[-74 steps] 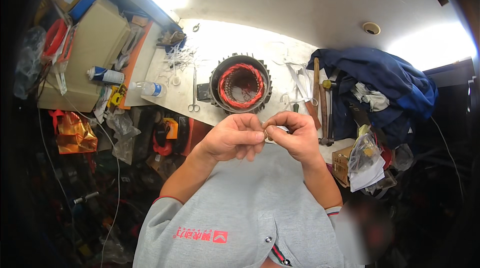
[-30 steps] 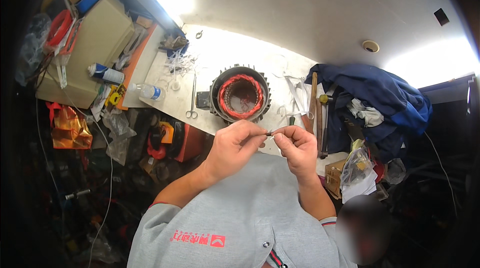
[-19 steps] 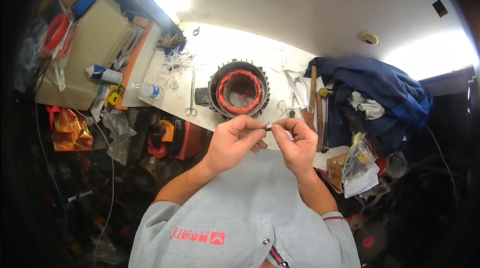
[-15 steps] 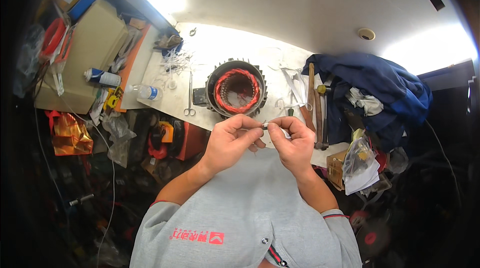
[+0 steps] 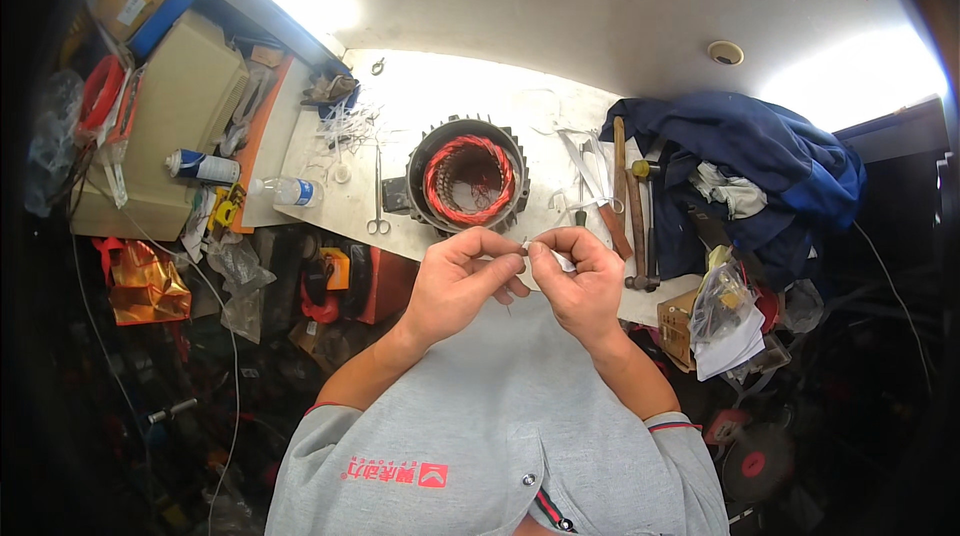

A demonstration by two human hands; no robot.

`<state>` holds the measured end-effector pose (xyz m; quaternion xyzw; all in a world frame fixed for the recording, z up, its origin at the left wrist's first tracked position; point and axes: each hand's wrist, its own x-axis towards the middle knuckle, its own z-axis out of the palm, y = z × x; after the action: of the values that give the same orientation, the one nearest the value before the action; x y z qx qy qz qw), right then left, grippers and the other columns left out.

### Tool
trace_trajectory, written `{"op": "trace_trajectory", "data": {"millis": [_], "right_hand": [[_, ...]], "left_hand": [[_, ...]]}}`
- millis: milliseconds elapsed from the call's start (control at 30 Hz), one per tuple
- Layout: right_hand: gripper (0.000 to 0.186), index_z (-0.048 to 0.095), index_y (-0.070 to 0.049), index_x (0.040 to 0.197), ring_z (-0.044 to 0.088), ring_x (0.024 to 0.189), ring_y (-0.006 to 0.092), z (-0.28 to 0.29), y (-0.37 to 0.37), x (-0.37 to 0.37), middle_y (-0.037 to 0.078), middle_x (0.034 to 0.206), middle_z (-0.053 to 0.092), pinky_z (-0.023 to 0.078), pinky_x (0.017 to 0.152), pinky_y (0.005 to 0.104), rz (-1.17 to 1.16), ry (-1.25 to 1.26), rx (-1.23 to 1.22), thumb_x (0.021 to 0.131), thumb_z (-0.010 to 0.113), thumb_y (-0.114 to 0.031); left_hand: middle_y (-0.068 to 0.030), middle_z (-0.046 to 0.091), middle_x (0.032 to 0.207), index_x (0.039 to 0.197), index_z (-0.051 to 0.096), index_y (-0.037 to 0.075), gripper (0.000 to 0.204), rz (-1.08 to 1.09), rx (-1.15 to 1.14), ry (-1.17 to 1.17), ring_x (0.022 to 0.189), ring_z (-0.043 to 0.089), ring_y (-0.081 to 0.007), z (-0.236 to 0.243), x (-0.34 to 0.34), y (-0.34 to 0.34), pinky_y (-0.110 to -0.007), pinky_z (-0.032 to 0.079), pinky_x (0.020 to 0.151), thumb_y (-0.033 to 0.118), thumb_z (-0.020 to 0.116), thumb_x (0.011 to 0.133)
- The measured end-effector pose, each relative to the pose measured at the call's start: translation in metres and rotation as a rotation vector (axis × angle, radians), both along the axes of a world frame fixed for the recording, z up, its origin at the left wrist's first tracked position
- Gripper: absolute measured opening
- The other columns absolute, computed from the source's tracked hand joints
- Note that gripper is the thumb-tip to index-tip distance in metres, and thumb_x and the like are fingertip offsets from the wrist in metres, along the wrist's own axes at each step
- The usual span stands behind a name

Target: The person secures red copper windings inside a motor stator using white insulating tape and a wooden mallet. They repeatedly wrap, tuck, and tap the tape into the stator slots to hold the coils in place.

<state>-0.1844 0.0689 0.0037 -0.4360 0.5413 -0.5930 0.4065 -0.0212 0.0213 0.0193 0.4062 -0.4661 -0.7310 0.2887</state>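
My left hand (image 5: 455, 283) and my right hand (image 5: 583, 286) meet in front of my chest, thumbs pinched against fingertips. A thin white strip (image 5: 565, 263) sticks out from my right fingers. My left fingertips close on something small and slender, mostly hidden; a fine strand hangs beneath them. Just beyond both hands, a motor stator stands on the bench, its dark finned housing (image 5: 417, 172) around a ring of red-bound windings (image 5: 432, 186). Neither hand touches it.
Long scissors (image 5: 378, 206) and a water bottle (image 5: 290, 192) lie left of the stator. To the right are white strips (image 5: 597, 171), a hammer (image 5: 641, 236) and a heap of blue cloth (image 5: 790, 176). A loose pile of white scraps (image 5: 350, 126) sits farther back.
My fingertips have drawn closer together, with the right hand shifting slightly left. More of the white strip shows, and the dark piece seen between the fingertips is now mostly covered.
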Motion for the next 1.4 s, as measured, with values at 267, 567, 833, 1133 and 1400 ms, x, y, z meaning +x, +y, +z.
{"op": "trace_trajectory", "data": {"millis": [267,567,833,1133,1400], "right_hand": [[0.016,0.067,0.008,0.101,0.067,0.08,0.0107,-0.002,0.002,-0.003,0.012,0.089,0.073,0.057,0.069,0.0246,0.113,-0.133,0.068,0.092,0.067,-0.005],[0.02,0.07,0.009,0.103,0.066,0.083,0.0112,0.002,-0.003,-0.009,0.012,0.093,0.073,0.054,0.076,0.0239,0.18,-0.284,0.199,0.09,0.071,-0.006],[0.016,0.069,0.009,0.1,0.068,0.079,0.0117,0.003,-0.001,-0.013,0.01,0.089,0.072,0.056,0.072,0.0242,0.256,-0.355,0.188,0.091,0.069,-0.004],[0.012,0.068,0.008,0.097,0.067,0.077,0.0103,0.005,-0.001,-0.02,0.008,0.086,0.07,0.057,0.071,0.0231,0.302,-0.36,0.24,0.089,0.067,-0.001],[0.01,0.067,0.007,0.096,0.063,0.073,0.0067,-0.005,0.005,-0.007,0.007,0.087,0.07,0.051,0.062,0.0188,0.102,-0.264,0.255,0.089,0.066,0.0]], "left_hand": [[-0.0102,0.07,0.094,0.106,0.064,-0.004,0.014,-0.028,0.058,0.01,0.077,0.072,-0.0166,0.0,0.002,-0.002,-0.026,0.056,0.062,0.005,0.063,0.097],[-0.0099,0.07,0.093,0.107,0.065,-0.004,0.015,-0.057,0.087,0.003,0.076,0.071,-0.0166,0.001,0.002,-0.002,-0.025,0.055,0.061,0.007,0.063,0.097],[-0.012,0.069,0.085,0.103,0.065,-0.003,0.013,-0.181,0.32,0.171,0.062,0.069,-0.0153,-0.009,0.012,-0.012,-0.02,0.05,0.045,0.009,0.064,0.097],[-0.0097,0.07,0.084,0.098,0.065,0.0,0.015,-0.248,0.462,0.273,0.06,0.066,-0.013,-0.014,0.014,-0.015,-0.02,0.046,0.047,0.015,0.068,0.096],[-0.0101,0.07,0.088,0.099,0.067,-0.004,0.007,-0.125,-0.566,-0.274,0.072,0.072,-0.0139,0.002,-0.003,0.008,-0.023,0.055,0.056,0.0,0.065,0.094]]}}
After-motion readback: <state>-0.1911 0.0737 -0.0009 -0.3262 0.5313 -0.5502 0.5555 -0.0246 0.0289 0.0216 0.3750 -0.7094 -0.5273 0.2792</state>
